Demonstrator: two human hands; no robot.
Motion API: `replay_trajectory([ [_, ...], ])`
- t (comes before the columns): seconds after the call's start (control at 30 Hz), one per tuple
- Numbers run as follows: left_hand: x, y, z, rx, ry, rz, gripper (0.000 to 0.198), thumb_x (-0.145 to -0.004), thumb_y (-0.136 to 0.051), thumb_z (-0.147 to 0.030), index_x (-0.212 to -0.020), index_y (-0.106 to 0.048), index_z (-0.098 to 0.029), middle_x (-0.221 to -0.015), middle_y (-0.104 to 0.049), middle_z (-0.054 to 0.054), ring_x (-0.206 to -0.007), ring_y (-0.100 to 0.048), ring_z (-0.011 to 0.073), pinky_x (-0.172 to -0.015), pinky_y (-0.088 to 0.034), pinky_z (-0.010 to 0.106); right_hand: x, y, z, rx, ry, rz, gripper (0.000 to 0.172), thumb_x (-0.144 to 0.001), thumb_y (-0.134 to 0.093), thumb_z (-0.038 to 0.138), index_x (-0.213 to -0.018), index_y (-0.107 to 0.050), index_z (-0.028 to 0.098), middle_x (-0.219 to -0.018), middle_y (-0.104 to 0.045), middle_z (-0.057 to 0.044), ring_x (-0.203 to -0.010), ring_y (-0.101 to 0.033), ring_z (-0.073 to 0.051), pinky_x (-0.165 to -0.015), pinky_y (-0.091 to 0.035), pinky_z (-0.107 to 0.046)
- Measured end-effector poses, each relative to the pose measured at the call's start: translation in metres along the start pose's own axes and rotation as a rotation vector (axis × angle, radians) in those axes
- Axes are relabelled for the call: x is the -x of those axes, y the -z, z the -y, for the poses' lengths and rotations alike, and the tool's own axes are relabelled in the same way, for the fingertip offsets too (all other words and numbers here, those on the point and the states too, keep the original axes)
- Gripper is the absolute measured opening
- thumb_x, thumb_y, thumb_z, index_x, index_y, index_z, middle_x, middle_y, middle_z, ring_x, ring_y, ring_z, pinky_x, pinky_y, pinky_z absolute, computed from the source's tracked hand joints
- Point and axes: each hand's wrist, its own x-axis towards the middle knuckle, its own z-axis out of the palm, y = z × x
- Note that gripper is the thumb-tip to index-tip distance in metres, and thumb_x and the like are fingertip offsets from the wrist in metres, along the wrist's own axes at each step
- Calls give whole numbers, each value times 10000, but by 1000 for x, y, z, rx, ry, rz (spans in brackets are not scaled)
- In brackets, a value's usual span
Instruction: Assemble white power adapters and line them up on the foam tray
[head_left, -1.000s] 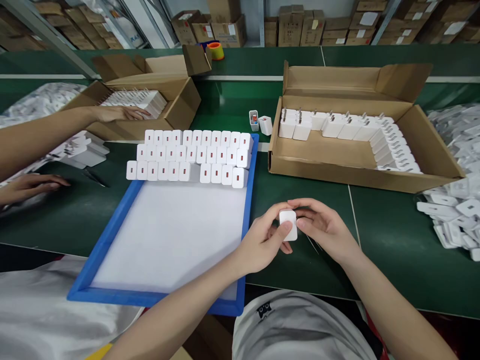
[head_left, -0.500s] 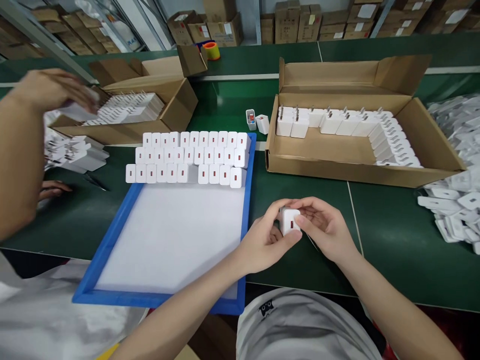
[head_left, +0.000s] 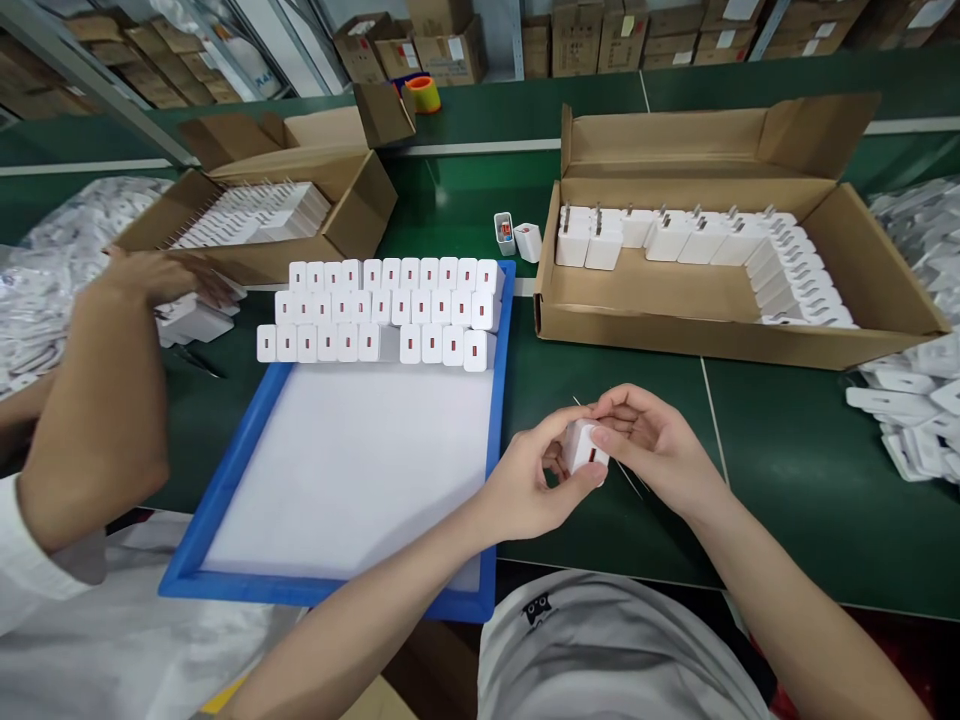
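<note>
Now I grip one white charger [head_left: 586, 447] with both hands, left hand [head_left: 525, 490] curled beneath, right hand [head_left: 652, 450] pinching its top, above the worktop [head_left: 787, 470] beside the blue tray [head_left: 225, 480]; seemingly mid-check, next seating it port-up in the front row [head_left: 360, 343]

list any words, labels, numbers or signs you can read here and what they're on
Nothing here reads clearly.
White labels on the shelf cartons: too small and blurred.
Shirt print: a small dark graphic, no legible letters.
Charger held in the left hand and right hand: red port only, no marking legible.
</note>
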Motion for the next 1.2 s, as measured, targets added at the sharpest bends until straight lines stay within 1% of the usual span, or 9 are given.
replay_trajectory([
  [0.23,-2,-2,-3,65,19,21,476,-911,-670,-417,-1318,-557,-196,-1016,-678,69,-804,-634,167,-693,-518,280,4,-4,-1,-32,50,-30,368,-839,-787,455,-792,-501,228,-855,-657,-14,-686,-596,-120,-600,-497,-231],
  [0.3,-3,-2,-3,145,30,7,508,-897,-692,-462,-1305,-540,-201,-980,-671,55,-807,-645,167,-718,-526,282,4,-4,-4,-63,52,-73,372,-839,-787,458,-797,-497,229,-865,-666,-13,-701,-599,-121,-613,-496,-229],
  [0.4,-4,-2,-3,284,45,-87,572,-859,-722,-549,-1268,-517,-205,-829,-641,-1,-764,-670,162,-770,-553,296,2,-2,-8,-165,61,-155,358,-828,-804,447,-831,-517,233,-894,-693,-11,-760,-630,-129,-676,-524,-233],
  [0.47,-5,-1,-3,287,34,-166,535,-868,-695,-585,-1203,-563,-190,-778,-637,-10,-744,-679,158,-785,-559,295,1,-1,-9,-212,61,-175,342,-818,-819,428,-854,-540,235,-915,-692,-4,-789,-644,-126,-720,-541,-235],
  [0.63,-7,3,0,209,-16,-257,444,-937,-594,-589,-1034,-655,-160,-806,-656,11,-667,-625,119,-696,-533,251,2,1,-9,-176,-26,-45,316,-832,-815,393,-1093,-687,269,-981,-638,-3,-832,-662,-119,-771,-563,-231],
  [0.77,-5,4,1,202,-78,-254,438,-958,-575,-568,-1118,-637,-165,-842,-632,14,-721,-627,127,-727,-540,254,4,-4,-9,-130,131,-51,239,-865,-778,375,-1087,-766,288,-1005,-594,-33,-857,-658,-146,-764,-593,-266],
  [0.93,-1,4,3,38,-182,-253,425,-1002,-535,-488,-1279,-617,-177,-1185,-646,116,-970,-661,185,-844,-548,296,6,-10,-13,-67,299,-94,219,-888,-746,305,-1106,-768,304,-987,-543,-33,-841,-648,-147,-750,-606,-283],
  [1.07,0,4,5,-88,-284,-313,413,-1012,-529,-436,-1270,-656,-139,-1098,-670,133,-918,-658,194,-776,-541,303,7,-12,-16,-42,378,-86,235,-905,-720,261,-1134,-759,295,-983,-537,-38,-843,-631,-143,-748,-602,-282],
  [1.2,1,3,5,-106,-280,-337,428,-1005,-536,-450,-1251,-673,-128,-1042,-687,134,-863,-654,195,-735,-542,315,7,-12,-17,-64,397,-79,215,-907,-718,250,-1114,-761,290,-986,-544,-40,-835,-627,-139,-726,-596,-271],
])
